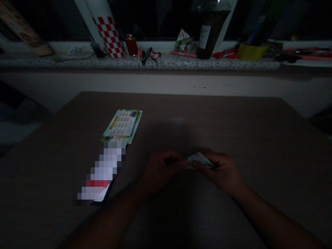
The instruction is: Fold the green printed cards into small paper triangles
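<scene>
Between my two hands is a small folded piece of printed paper (199, 157), with a pointed top and pale green and white print. My left hand (162, 169) pinches its left end between thumb and fingers. On the other end, my right hand (224, 171) has its thumb pressed across the front and its fingers behind. Both hands are just above or resting on the dark wooden table (233, 121); the dim light hides which. To the left lies a small stack of printed calendar cards (121, 124), green and white with rows of small figures.
Touching the cards' near edge is a lit phone (103, 173), its screen blurred out. Behind the table runs a speckled stone windowsill (166, 64). On it stand a red-and-white checkered tube (110, 36), a dark labelled container (207, 38), a yellow pot (250, 52) and small clutter.
</scene>
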Available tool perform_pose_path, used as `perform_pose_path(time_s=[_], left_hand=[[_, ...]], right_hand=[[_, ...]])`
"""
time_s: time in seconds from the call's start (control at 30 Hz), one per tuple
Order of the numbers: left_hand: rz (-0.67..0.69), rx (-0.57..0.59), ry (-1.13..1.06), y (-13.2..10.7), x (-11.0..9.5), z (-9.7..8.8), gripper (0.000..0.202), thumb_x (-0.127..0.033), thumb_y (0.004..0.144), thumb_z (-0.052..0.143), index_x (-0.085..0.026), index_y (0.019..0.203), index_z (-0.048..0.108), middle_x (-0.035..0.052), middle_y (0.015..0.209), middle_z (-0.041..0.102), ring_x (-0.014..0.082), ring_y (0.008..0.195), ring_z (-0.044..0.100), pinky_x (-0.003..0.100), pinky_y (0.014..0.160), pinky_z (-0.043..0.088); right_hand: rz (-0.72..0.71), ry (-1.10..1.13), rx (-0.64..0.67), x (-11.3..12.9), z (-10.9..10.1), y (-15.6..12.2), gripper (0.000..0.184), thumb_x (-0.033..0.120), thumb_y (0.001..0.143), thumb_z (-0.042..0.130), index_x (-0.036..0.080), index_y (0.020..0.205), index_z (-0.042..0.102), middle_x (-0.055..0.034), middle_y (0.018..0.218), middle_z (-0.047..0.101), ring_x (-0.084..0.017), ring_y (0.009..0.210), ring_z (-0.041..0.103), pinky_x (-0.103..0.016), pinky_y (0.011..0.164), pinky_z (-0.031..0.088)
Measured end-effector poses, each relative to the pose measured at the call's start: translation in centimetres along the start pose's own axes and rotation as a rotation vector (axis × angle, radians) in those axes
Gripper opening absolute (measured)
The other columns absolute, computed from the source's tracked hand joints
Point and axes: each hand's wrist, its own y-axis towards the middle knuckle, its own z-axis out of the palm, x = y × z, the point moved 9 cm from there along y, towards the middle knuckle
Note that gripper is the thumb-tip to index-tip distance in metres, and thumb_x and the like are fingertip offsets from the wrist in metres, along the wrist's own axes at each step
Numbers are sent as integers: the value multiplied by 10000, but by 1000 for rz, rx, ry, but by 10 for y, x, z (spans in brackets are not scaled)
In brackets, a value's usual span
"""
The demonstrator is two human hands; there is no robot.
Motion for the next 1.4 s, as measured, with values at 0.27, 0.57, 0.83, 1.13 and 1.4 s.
perform_pose_path(time_s=[0.27, 0.57, 0.83, 1.13, 1.4], left_hand=[[132, -24, 176, -4, -14, 0, 180, -340, 819, 647, -183, 785, 727, -2, 744, 697, 134, 697, 607, 215, 633, 423], [226, 33, 319, -7, -19, 5, 288, -352, 875, 548, -154, 683, 632, -23, 592, 568, 96, 562, 501, 200, 531, 343], [389, 179, 256, -16, -31, 18, 346, -315, 890, 473, -150, 587, 500, -52, 528, 412, 67, 480, 384, 185, 470, 269], [357, 142, 287, -18, -36, 18, 363, -313, 908, 461, -148, 585, 475, -61, 536, 394, 59, 484, 371, 186, 477, 262], [353, 142, 250, -11, -26, 16, 431, -358, 914, 457, -150, 537, 434, -66, 495, 335, 53, 451, 317, 180, 442, 230]], right_hand=[[60, 100, 1, -1, 1, 0, 189, 335, 803, 664, 156, 754, 702, -13, 638, 623, -123, 552, 540, -226, 504, 443], [256, 355, 102, -19, 14, -6, 212, 378, 767, 704, 170, 801, 723, -14, 684, 669, -127, 573, 576, -238, 537, 483], [330, 555, 248, -23, 31, -11, 161, 333, 763, 737, 175, 790, 736, -14, 737, 717, -113, 625, 627, -222, 617, 514], [380, 658, 244, -25, 32, -10, 149, 318, 752, 754, 176, 799, 746, -8, 740, 728, -115, 628, 645, -224, 635, 530], [371, 636, 234, -26, 30, -10, 170, 331, 756, 750, 170, 807, 738, -20, 758, 731, -128, 635, 652, -253, 639, 542]])
